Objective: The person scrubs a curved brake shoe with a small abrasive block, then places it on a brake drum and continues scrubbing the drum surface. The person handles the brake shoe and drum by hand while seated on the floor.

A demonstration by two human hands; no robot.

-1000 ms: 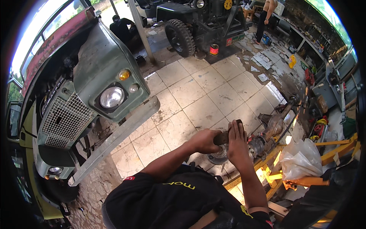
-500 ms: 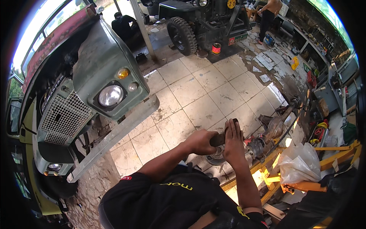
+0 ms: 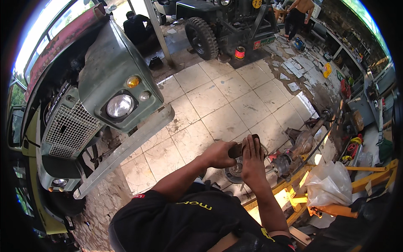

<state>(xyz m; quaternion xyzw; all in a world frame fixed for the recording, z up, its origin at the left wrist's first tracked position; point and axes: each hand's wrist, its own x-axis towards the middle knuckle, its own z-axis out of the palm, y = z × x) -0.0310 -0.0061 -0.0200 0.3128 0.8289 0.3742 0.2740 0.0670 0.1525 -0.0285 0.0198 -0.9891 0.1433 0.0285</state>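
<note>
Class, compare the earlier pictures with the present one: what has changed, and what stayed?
The left hand and right hand have shifted slightly left with the dark piece between them; nothing was newly grasped or let go. The co-worker at upper right has changed stance and arm position. The green vehicle, the can and the clear plastic bag stayed put.
</note>
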